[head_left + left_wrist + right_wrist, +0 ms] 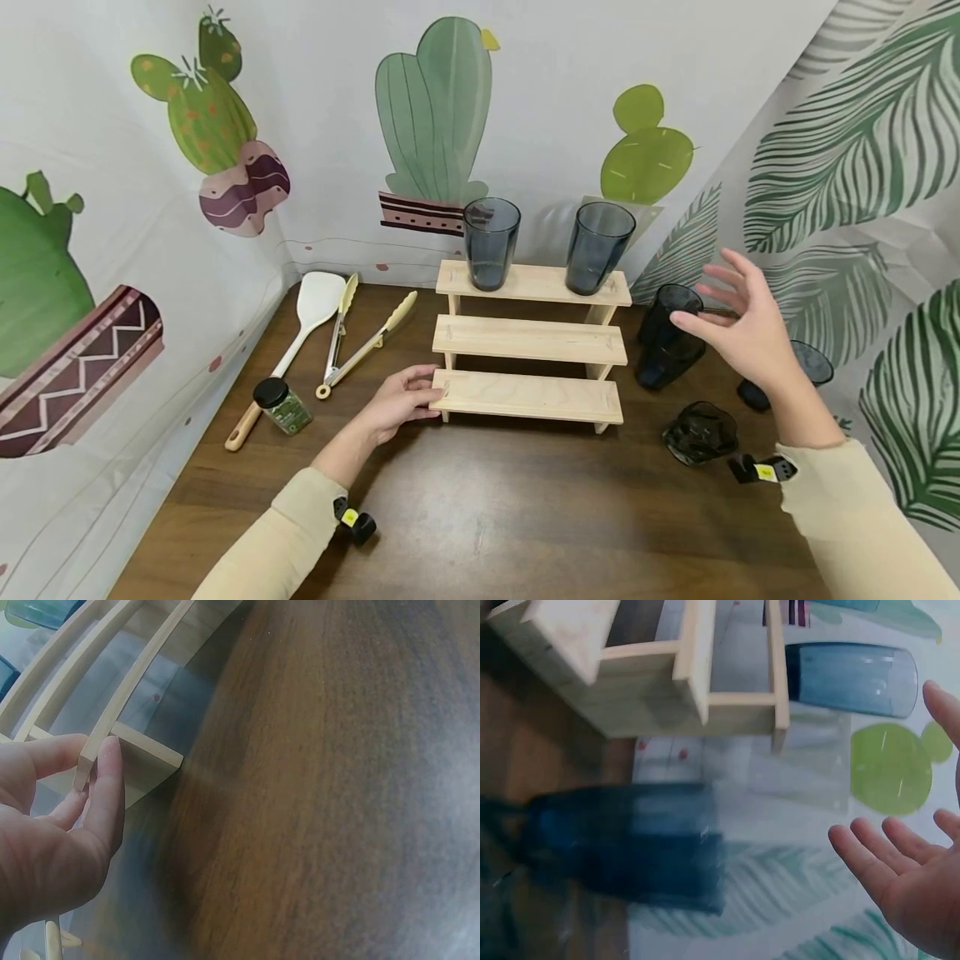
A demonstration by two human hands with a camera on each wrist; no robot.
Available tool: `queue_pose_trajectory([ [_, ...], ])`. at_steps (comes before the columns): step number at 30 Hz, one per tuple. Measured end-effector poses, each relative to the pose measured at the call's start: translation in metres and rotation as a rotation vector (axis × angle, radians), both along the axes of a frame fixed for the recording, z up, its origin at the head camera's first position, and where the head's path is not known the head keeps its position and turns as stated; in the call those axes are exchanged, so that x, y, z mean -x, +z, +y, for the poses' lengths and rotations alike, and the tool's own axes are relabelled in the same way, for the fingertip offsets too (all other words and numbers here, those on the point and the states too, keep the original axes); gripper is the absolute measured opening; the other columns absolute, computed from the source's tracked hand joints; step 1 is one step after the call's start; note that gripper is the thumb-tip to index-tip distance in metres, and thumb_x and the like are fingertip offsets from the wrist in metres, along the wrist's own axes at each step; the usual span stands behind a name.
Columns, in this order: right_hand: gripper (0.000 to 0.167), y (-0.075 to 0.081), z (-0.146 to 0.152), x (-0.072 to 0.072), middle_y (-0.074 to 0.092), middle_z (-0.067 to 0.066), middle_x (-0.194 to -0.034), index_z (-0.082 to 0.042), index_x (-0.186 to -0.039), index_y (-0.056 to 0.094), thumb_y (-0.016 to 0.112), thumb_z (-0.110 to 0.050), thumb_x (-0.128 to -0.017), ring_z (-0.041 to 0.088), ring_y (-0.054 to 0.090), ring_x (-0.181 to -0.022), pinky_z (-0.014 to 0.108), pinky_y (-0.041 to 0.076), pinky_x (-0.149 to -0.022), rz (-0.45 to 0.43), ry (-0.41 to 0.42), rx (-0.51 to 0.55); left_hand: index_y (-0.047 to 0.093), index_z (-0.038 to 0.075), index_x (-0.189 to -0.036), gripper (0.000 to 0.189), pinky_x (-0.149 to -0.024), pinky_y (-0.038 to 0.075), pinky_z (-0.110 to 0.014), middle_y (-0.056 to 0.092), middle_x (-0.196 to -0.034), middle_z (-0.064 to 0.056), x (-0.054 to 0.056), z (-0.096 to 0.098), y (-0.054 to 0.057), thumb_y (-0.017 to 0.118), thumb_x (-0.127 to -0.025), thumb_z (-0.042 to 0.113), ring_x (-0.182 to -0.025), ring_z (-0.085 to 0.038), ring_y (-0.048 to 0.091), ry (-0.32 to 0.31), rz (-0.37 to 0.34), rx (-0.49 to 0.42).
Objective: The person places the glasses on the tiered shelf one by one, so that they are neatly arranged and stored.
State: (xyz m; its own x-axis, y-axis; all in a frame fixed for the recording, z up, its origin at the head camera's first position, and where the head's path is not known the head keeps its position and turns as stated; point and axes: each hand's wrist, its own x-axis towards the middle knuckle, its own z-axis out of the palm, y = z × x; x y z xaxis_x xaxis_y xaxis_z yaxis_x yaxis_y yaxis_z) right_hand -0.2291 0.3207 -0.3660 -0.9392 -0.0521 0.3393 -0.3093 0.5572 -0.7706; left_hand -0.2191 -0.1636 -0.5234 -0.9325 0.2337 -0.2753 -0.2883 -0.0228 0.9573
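A three-step wooden rack stands on the table. My left hand pinches the left end of its lowest board, thumb above and fingers beneath, as the left wrist view shows. Two blue-grey glasses, a left one and a right one, stand upright on the top board. My right hand is raised right of the rack, fingers spread and holding nothing. Beside it are dark glasses that overlap in the head view; whether they touch cannot be told. The right wrist view shows dark glass apart from the fingers.
Front right is a short dark tumbler; another glass is partly hidden behind my right forearm. Left of the rack lie a white spatula, cream-tipped tongs and a black-lidded jar of green flakes. Printed cloth walls border the table.
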Motion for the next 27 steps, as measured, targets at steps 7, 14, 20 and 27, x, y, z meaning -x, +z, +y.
queue_pose_trajectory([
  [7,0.1,-0.032,0.025,-0.031,0.044,0.014,-0.154,-0.028,-0.165,0.022,0.082,-0.001,-0.089,0.0,0.053,-0.123,0.006,0.049,-0.089,-0.021,0.028,-0.018,0.045,-0.003,-0.15,0.06,-0.08,0.064,-0.035,0.062,-0.12,-0.021,0.0,0.0,0.0,0.071,-0.096,0.002,-0.091,-0.023,0.069,0.0,0.002,0.003],
  [14,0.098,-0.081,0.048,-0.058,0.052,0.009,-0.148,-0.022,-0.163,0.032,0.085,0.003,-0.085,-0.002,0.053,-0.123,0.006,0.045,-0.093,0.01,0.018,-0.055,0.046,-0.003,-0.149,0.059,-0.08,0.064,-0.035,0.062,-0.12,-0.021,0.0,0.0,0.0,0.071,-0.096,0.001,-0.091,-0.023,0.069,0.004,0.004,0.002],
  [20,0.096,-0.115,0.06,-0.076,0.052,0.012,-0.146,-0.019,-0.162,0.035,0.086,0.001,-0.083,-0.003,0.05,-0.124,0.005,0.04,-0.096,-0.041,0.031,-0.073,0.045,-0.004,-0.15,0.06,-0.08,0.064,-0.034,0.062,-0.121,-0.021,0.0,0.0,0.0,0.071,-0.096,0.002,-0.092,-0.023,0.069,-0.002,-0.001,0.003],
  [27,0.097,-0.146,0.066,-0.089,0.05,0.021,-0.146,-0.016,-0.162,0.033,0.089,-0.009,-0.084,-0.014,0.04,-0.125,-0.001,0.032,-0.095,-0.123,0.048,-0.112,0.044,-0.004,-0.15,0.061,-0.081,0.064,-0.035,0.062,-0.123,-0.022,-0.002,-0.001,0.001,0.07,-0.096,0.001,-0.092,-0.023,0.069,-0.001,-0.004,-0.002],
])
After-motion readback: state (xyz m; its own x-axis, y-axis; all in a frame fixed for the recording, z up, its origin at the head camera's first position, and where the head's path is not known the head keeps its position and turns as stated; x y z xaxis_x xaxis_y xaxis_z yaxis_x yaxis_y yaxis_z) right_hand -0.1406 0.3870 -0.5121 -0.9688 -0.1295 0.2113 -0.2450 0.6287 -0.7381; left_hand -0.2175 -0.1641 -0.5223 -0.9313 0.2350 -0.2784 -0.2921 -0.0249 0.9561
